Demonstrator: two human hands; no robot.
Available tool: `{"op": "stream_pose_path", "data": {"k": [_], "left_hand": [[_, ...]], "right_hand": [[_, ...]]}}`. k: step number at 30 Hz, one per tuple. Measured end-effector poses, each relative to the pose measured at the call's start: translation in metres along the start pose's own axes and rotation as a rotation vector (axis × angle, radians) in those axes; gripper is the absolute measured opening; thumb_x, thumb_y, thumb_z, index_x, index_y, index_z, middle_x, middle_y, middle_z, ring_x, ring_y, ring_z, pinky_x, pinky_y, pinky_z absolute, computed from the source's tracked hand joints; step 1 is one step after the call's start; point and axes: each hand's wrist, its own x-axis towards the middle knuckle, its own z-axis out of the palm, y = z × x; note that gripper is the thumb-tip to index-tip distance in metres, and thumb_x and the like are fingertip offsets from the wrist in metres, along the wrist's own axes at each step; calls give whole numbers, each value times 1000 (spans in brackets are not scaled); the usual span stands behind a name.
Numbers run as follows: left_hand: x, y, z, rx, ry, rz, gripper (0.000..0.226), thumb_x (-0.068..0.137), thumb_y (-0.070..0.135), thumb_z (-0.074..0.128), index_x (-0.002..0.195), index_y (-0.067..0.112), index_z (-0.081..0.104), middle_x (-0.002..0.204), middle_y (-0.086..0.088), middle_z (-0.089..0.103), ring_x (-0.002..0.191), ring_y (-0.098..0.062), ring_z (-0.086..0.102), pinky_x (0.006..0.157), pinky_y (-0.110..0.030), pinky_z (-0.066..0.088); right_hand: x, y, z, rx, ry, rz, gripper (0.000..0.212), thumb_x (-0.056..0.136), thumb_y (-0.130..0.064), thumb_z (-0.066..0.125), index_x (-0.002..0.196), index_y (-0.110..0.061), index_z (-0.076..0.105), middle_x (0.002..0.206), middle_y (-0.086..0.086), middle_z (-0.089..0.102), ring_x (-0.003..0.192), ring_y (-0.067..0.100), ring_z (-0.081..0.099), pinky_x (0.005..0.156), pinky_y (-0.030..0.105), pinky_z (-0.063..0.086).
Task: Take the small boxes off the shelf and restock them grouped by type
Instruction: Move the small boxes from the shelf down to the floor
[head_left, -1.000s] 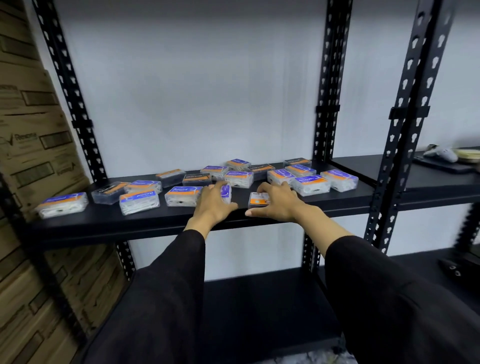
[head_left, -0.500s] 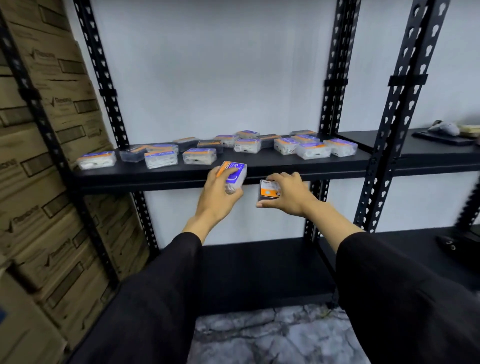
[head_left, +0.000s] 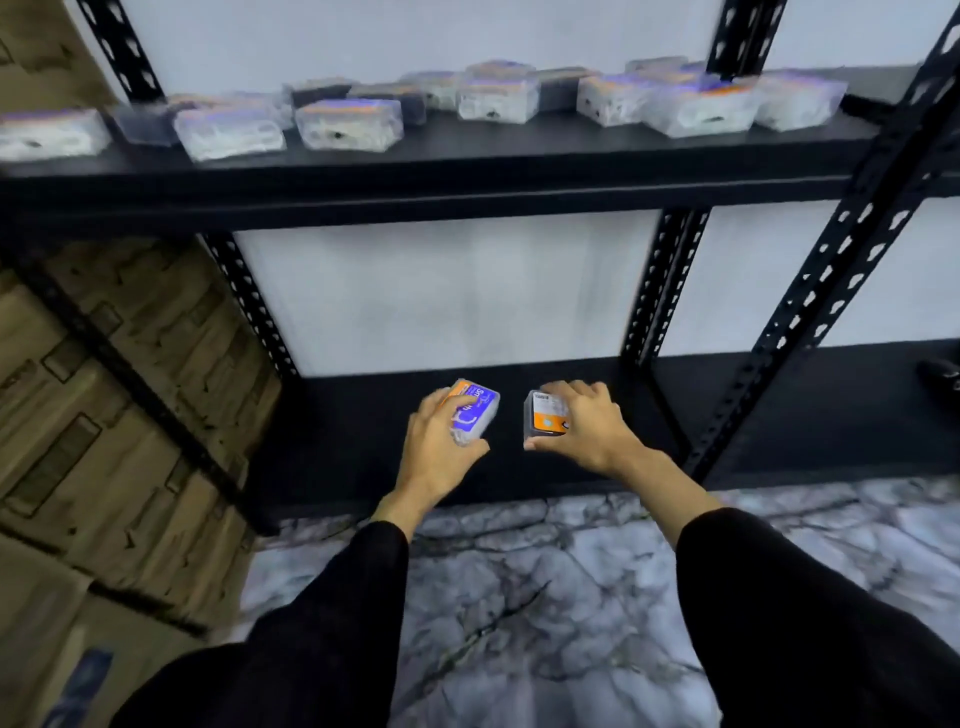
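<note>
My left hand (head_left: 434, 452) grips a clear small box with a blue and orange label (head_left: 474, 414). My right hand (head_left: 587, 426) grips a dark small box with an orange and white label (head_left: 545, 418). Both boxes hang just above the black lower shelf (head_left: 805, 415), near its middle. Higher up, the black upper shelf (head_left: 467, 171) carries several small boxes, some clear with white contents (head_left: 349, 123), some dark (head_left: 558, 88). They lie mixed in a loose row, blurred by motion.
Stacked brown cardboard cartons (head_left: 104, 389) fill the left side. Perforated black uprights (head_left: 810, 306) stand right of my hands. A dark object (head_left: 943, 373) lies at the lower shelf's far right. The floor (head_left: 545, 597) is grey marble.
Both hands lifted one box each off the upper shelf and carried them down to the lower shelf. My view tilted downward with them.
</note>
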Motion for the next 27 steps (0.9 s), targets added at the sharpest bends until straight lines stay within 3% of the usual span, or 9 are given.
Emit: {"op": "stream_pose_path", "data": {"k": [9, 14, 18, 20, 24, 27], "left_hand": [[-7, -118, 99, -31, -157, -188, 58, 71, 12, 77, 126, 15, 60, 140, -2, 44, 120, -19, 51, 93, -17, 37], [-17, -180, 143, -24, -241, -251, 53, 70, 9, 77, 121, 12, 62, 137, -3, 48, 115, -18, 55, 86, -11, 35], [-22, -223, 172, -14, -310, -306, 56, 71, 3, 74, 124, 9, 60, 141, -7, 45, 127, -22, 47, 100, -20, 35], [-22, -238, 182, 39, -370, -299, 61, 72, 5, 73, 130, 11, 56, 145, -5, 41, 135, -22, 38, 108, -24, 26], [-20, -261, 200, 173, -477, -250, 61, 78, 14, 70, 136, 19, 50, 150, -1, 34, 142, -15, 27, 106, -20, 13], [-21, -272, 209, 193, -479, -243, 65, 78, 13, 71, 138, 24, 48, 153, -1, 30, 142, -20, 27, 112, -28, 20]], "right_hand": [[17, 64, 141, 17, -174, 143, 78, 74, -47, 75, 139, -25, 37, 132, 2, 44, 122, 25, 32, 101, 41, 34], [23, 94, 210, -6, -272, 198, 77, 75, -45, 74, 139, -22, 37, 136, 3, 42, 127, 26, 29, 105, 41, 33], [32, 114, 251, -23, -361, 222, 76, 77, -46, 71, 140, -23, 35, 139, 2, 38, 131, 28, 26, 106, 43, 31], [37, 121, 267, -52, -384, 230, 76, 79, -46, 69, 142, -22, 33, 140, 3, 37, 131, 28, 25, 107, 45, 31], [47, 133, 289, -98, -420, 253, 78, 80, -45, 68, 143, -21, 31, 144, 4, 35, 133, 30, 24, 108, 47, 31], [55, 139, 300, -114, -409, 247, 75, 79, -44, 68, 141, -21, 33, 142, 4, 37, 132, 30, 27, 106, 44, 33]]}}
